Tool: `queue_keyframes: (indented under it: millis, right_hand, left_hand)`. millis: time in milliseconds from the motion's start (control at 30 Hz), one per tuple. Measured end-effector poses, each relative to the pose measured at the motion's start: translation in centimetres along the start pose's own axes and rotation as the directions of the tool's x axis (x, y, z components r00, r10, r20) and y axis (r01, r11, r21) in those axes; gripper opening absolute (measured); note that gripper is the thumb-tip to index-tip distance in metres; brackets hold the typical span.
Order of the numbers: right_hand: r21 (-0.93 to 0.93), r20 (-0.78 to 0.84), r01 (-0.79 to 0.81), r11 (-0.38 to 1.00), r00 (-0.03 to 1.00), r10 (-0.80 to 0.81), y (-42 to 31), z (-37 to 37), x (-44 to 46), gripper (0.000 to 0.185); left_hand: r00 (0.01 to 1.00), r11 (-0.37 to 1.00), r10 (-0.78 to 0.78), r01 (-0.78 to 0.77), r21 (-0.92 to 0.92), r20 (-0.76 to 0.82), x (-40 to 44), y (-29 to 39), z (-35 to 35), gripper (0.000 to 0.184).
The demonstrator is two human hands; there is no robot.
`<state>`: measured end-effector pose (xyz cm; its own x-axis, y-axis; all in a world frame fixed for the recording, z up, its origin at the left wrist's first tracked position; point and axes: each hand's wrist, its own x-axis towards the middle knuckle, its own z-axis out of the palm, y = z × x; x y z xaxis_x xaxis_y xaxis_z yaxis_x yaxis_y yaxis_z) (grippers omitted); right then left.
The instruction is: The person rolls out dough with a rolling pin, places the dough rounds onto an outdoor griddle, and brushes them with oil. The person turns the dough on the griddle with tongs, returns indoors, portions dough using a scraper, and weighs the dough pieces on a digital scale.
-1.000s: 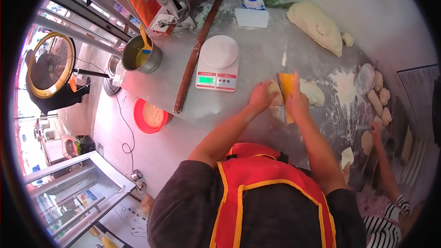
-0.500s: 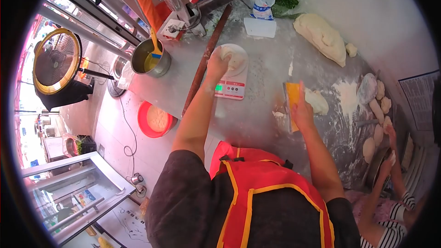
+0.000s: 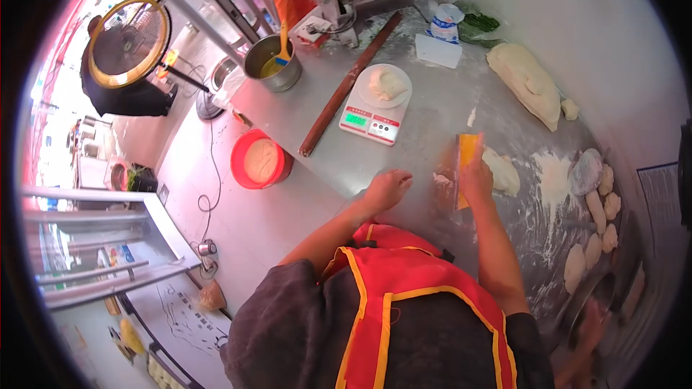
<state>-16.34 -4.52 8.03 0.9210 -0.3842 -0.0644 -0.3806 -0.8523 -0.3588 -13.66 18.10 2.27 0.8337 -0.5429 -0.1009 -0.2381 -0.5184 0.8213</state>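
My right hand [image 3: 473, 179] grips a yellow dough scraper [image 3: 467, 150], its blade edge toward the worktop. Just right of that hand lies a soft piece of dough [image 3: 504, 171]. My left hand [image 3: 389, 191] hovers over the front edge of the metal table, fingers loosely bent and nothing visible in them. Farther back, a lump of dough [image 3: 387, 83] rests on the round plate of a white kitchen scale [image 3: 369, 124], whose green display is lit. Left of the scale a long wooden rolling pin [image 3: 349, 85] lies diagonally.
A metal pot [image 3: 272, 72] with a brush stands at the back left, beyond a red bucket of dough [image 3: 261, 162]. A large dough mass [image 3: 526, 86] lies at the back right. Several dough pieces [image 3: 597, 210] and scattered flour [image 3: 551, 176] are at right, near another person's blurred arm [image 3: 592, 328].
My left hand has let go of the dough on the scale and drawn back toward my body. My right hand keeps hold of the scraper. The view has shifted.
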Motion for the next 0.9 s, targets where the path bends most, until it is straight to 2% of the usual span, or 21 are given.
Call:
queue_keyframes:
  millis: [100,200,300,367,500,567,667,700,767,867,900]
  right_hand:
    - [-0.012,0.037,-0.022,1.000,0.999,0.022,-0.1,-0.3,-0.1,0.075]
    - [0.014,0.044,-0.016,1.000,0.999,0.015,0.4,-0.3,-0.1,0.078]
    - [0.093,0.048,-0.014,0.996,0.999,0.009,0.8,-0.4,-0.2,0.079]
    - [0.180,0.022,0.019,0.983,0.999,-0.024,1.3,-0.2,-0.7,0.078]
    - [0.141,0.092,-0.090,0.986,0.993,0.078,0.9,-0.4,-1.5,0.074]
    - [0.071,0.104,-0.150,0.986,0.984,0.143,0.5,-0.9,-1.4,0.071]
    - [0.116,0.157,-0.077,0.990,0.986,0.058,-1.6,-3.3,-1.5,0.068]
    - [0.134,0.081,-0.027,0.991,0.997,0.017,-2.2,-3.5,-1.0,0.068]
    - [0.152,-0.060,0.068,0.986,0.996,-0.059,-3.3,-3.5,-0.5,0.068]
    - [0.226,-0.022,0.059,0.972,0.998,-0.056,-10.0,-7.8,0.7,0.068]
    - [0.222,-0.014,0.110,0.969,0.994,-0.110,-11.4,-7.8,1.4,0.068]
  left_hand:
    - [0.999,0.993,0.044,-0.041,0.107,-0.024,-1.0,0.2,0.1,0.025]
    - [0.998,0.990,0.008,0.000,0.142,-0.061,-2.5,0.3,-0.9,0.025]
    - [0.990,0.989,-0.070,0.085,0.120,-0.120,-3.9,-0.1,-1.8,0.026]
    - [0.964,0.973,-0.189,0.210,0.097,-0.186,-4.1,-0.2,-3.1,0.027]
    - [0.863,0.936,-0.341,0.347,-0.055,-0.373,-1.3,-1.6,-5.9,0.030]
    - [0.862,0.969,-0.240,0.239,-0.060,-0.446,2.2,-3.5,-7.5,0.034]
    - [0.821,0.992,-0.123,0.101,-0.071,-0.557,7.6,-4.3,-9.2,0.041]
    - [0.797,0.996,-0.088,0.056,-0.073,-0.597,9.5,-4.1,-9.5,0.043]
    - [0.800,0.998,-0.060,0.043,-0.043,-0.597,12.4,-4.0,-9.9,0.044]
    - [0.817,0.998,-0.052,0.029,-0.050,-0.575,16.0,-4.9,-9.4,0.042]
    - [0.826,0.998,-0.056,0.027,-0.060,-0.562,16.6,-5.2,-9.3,0.041]
